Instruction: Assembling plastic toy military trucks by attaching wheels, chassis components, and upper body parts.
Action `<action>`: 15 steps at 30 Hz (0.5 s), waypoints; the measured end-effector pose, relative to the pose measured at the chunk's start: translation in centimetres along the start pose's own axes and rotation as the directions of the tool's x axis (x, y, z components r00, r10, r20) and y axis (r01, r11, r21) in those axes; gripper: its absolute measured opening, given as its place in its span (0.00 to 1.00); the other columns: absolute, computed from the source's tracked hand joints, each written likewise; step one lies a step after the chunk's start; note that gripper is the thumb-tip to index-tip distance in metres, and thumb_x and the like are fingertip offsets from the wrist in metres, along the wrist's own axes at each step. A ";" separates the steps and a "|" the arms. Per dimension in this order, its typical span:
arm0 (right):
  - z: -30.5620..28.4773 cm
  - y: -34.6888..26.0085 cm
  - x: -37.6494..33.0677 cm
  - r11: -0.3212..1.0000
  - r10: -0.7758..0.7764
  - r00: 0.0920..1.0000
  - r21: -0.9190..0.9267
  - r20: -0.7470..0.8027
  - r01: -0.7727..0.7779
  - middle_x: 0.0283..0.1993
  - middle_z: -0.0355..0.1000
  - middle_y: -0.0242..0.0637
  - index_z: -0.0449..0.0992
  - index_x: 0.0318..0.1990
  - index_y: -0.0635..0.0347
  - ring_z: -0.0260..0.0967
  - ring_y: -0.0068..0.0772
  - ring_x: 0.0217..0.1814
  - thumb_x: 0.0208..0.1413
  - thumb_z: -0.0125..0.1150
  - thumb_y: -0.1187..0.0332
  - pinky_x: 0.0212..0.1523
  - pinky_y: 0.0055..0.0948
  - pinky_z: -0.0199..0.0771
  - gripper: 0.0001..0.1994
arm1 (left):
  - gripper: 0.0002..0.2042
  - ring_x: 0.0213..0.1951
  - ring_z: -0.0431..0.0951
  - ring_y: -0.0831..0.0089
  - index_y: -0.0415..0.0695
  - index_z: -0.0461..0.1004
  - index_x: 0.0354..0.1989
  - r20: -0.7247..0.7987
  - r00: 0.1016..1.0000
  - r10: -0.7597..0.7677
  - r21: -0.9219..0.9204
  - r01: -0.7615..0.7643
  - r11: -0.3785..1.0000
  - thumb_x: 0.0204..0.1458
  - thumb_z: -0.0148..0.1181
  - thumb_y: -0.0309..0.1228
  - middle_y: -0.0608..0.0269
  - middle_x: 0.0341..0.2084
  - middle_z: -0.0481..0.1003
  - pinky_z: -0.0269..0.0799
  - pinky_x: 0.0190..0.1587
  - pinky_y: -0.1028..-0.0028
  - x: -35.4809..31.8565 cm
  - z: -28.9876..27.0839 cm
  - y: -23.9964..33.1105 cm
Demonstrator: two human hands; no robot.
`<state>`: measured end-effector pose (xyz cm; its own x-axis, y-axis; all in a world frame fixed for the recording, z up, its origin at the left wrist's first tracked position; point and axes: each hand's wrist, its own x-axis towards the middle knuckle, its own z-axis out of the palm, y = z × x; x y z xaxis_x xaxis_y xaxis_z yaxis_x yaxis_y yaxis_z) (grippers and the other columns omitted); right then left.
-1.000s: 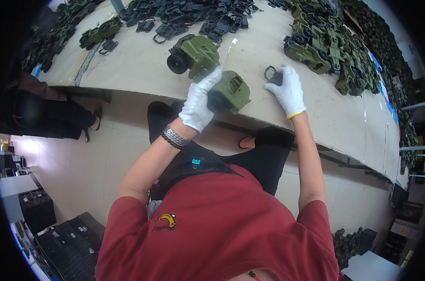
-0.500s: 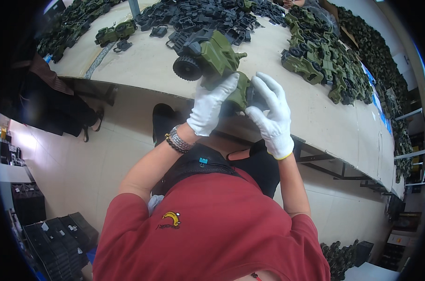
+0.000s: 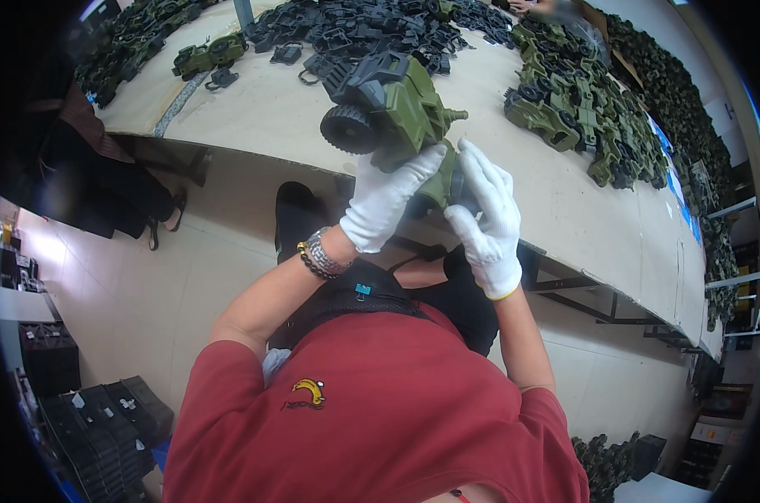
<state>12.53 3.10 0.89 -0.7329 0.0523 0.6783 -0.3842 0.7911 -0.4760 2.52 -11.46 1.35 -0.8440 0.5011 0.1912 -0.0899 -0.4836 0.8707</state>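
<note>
A green toy military vehicle (image 3: 397,105) with black wheels and a dark grey underside is lifted off the table, tilted toward me. My left hand (image 3: 386,201), in a white glove, grips its lower green body from below. My right hand (image 3: 487,220), also in a white glove, presses a small dark part against the vehicle's rear end, fingers spread upward. A beaded bracelet and a metal watch sit on my left wrist.
The long pale table (image 3: 271,109) curves across the top. A pile of black plastic parts (image 3: 372,29) lies at its far side, and several finished green toy vehicles (image 3: 573,109) crowd the right. Another green vehicle (image 3: 202,55) stands at the left. Black crates (image 3: 95,419) sit on the floor.
The toy vehicle came up off the table and closer to me. My right hand left the tabletop with a small dark part and joined the vehicle's rear.
</note>
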 end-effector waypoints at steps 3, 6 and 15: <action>-0.7 0.2 0.0 0.996 -0.067 0.997 -0.064 0.031 0.069 0.67 0.66 0.52 0.72 0.60 0.67 0.64 0.57 0.58 0.52 0.66 0.62 0.61 0.46 0.65 0.28 | 0.19 0.48 0.75 0.79 0.40 0.73 0.56 0.036 0.999 -0.012 0.030 0.011 0.999 0.57 0.67 0.28 0.66 0.47 0.77 0.72 0.52 0.76 0.2 0.1 -0.2; -1.3 1.4 0.5 0.995 -0.060 0.988 -0.070 0.143 0.071 0.70 0.62 0.51 0.69 0.62 0.66 0.62 0.58 0.59 0.53 0.65 0.56 0.62 0.45 0.64 0.32 | 0.17 0.47 0.75 0.80 0.40 0.72 0.55 0.038 0.993 -0.113 0.049 0.111 0.993 0.58 0.65 0.28 0.66 0.48 0.76 0.72 0.51 0.76 1.2 -0.3 -0.5; -0.3 1.3 3.2 0.919 -0.136 0.990 -0.376 -0.025 0.116 0.68 0.56 0.57 0.71 0.62 0.50 0.54 0.69 0.66 0.30 0.71 0.30 0.61 0.58 0.60 0.50 | 0.20 0.46 0.79 0.65 0.46 0.76 0.49 0.383 0.673 -0.633 -0.706 0.655 0.270 0.62 0.56 0.50 0.62 0.44 0.79 0.75 0.53 0.62 4.5 2.2 -0.3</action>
<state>9.84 4.42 2.62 -0.6599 -0.0404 0.7503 -0.2277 0.9623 -0.1485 -0.07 -7.50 2.97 -0.3089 0.9180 -0.2488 -0.9503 -0.3087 0.0405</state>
